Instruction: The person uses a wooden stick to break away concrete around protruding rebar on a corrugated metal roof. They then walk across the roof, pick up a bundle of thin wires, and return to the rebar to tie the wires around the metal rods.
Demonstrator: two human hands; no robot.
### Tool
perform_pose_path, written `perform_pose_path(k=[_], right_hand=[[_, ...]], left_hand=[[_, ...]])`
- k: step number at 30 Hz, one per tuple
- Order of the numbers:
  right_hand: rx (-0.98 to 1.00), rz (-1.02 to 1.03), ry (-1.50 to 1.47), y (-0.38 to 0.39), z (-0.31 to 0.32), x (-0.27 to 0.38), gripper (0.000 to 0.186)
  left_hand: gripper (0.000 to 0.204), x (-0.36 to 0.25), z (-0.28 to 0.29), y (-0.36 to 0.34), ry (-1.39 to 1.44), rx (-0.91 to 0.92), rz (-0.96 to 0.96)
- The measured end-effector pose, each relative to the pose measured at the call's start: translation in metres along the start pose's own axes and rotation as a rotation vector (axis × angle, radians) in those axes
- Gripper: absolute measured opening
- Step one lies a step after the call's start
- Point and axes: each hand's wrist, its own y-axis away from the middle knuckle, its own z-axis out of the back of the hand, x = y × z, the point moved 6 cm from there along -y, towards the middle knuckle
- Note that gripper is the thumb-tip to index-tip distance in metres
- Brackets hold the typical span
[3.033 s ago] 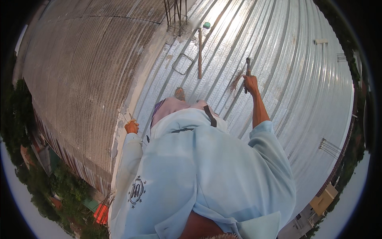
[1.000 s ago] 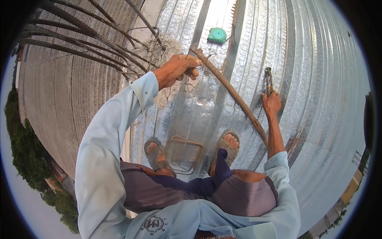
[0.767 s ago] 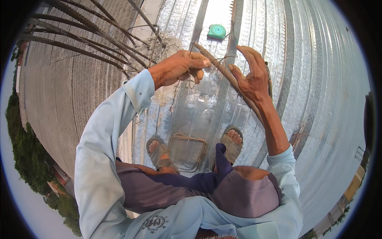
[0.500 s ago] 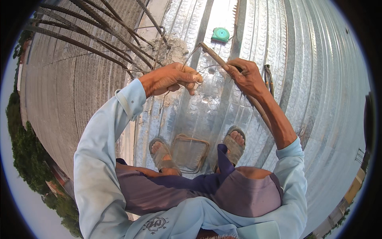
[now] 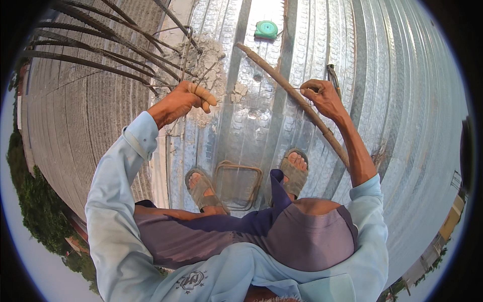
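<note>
On the corrugated metal deck [image 5: 402, 126], your left hand [image 5: 183, 100] and right hand [image 5: 322, 95], fingers clenched, stretch thin tie wire [image 5: 274, 89] at twelve o'clock; next, I'd judge, wrap it round the rebar [image 5: 100, 55]

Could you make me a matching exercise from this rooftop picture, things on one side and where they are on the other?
Things:
1. tape measure
2. rusty rod
3. wire frame
4. steel bars

Places:
a. between the two sandalled feet
b. far up the metal deck, past both hands
c. sticking out at upper left, by the left hand
d. lying slantwise under the right hand

Pairs: 1-b, 2-d, 3-a, 4-c.
</note>
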Motion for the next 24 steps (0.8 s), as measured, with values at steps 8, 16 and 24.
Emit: perform_pose_path(k=[8, 16, 24], right_hand=[[-0.022, 0.069, -0.016, 0.006, -0.027, 0.026, 0.027], [-0.121, 0.126, 0.145, 0.004, -0.021, 0.04, 0.027], [0.055, 0.263, 0.473, 0.007, -0.056, 0.045, 0.027]], left_hand=[[0.051, -0.024, -0.034, -0.009, 0.298, -0.199, -0.091], [0.039, -0.016, -0.059, -0.012, 0.305, 0.185, 0.021], [0.036, 0.01, -0.057, -0.014, 0.285, 0.001, 0.066]])
